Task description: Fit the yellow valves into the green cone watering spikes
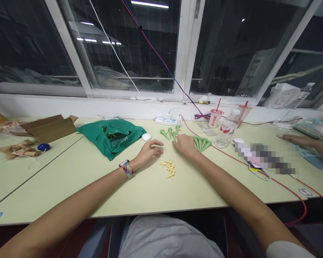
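My left hand (148,152), with a watch on a patterned band (127,168), is over the table with its fingers loosely curved and apart, holding nothing. Just right of it lies a small cluster of pale yellow plastic pieces (170,166). My right hand (185,144) is closed at the row of green cone-shaped pieces, its fingertips at a green cone-shaped piece (177,128) that they partly hide. To its left lie more green cones (165,134). Several others are fanned out at its right, such as one green cone (204,144).
A torn green plastic bag (123,130) and a white round case (146,137) lie left. Behind are a power strip (168,120), a cup (216,118) and a water bottle (226,129). A red cable (237,159) crosses the right side. Another person's hand (293,139) is far right.
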Motion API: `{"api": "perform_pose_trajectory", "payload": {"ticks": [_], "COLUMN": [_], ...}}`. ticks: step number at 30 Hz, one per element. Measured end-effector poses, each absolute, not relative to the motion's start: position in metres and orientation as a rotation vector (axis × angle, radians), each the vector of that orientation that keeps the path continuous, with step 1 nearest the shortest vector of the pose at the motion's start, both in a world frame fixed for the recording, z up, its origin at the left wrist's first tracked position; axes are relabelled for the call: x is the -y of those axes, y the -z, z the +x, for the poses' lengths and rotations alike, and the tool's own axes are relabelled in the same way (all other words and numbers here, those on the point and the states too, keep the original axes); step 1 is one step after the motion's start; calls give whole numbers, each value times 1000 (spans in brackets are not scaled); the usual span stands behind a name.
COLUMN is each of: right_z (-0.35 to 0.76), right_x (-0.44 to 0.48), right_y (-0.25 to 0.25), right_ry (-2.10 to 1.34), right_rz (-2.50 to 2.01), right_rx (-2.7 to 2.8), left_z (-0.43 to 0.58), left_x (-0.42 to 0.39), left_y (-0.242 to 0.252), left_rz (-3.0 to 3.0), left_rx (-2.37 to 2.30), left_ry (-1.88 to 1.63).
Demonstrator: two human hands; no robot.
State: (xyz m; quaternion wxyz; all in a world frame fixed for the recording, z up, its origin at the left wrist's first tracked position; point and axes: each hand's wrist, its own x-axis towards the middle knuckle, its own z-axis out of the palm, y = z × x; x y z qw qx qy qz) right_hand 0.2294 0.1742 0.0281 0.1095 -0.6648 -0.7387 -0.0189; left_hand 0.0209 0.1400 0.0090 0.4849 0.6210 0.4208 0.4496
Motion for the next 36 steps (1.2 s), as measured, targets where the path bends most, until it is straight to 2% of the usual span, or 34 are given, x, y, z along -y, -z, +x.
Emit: {"api": "perform_pose_trajectory", "payload": {"ticks": [9,13,18,23,29,36], "right_z": [239,243,221,215,223,216], "right_x": [-169,-138,-113,-110,-118,-118], "right_y": [-28,-19,-9,-14,-24,-25], "right_ry": [24,89,-62,-392,-1203,-1441], "right_rz": [-1966,-1608,-1246,-1173,-986,-859], "right_rx": [2028,2010,2105,2017,1518,1333], "left_z": [18,23,30,25,29,37], "left_x": [-141,-139,-134,-137,-126,-119], "left_y": [-9,-10,-16,-18,-26,-27], "left_rz": [1538,1505,1510,1536,1635,1660], "left_rx": [-986,-879,-874,-969,-859,-834], "left_ry": [-1009,-1005,-1216,-1266,-1051,-1050]}}
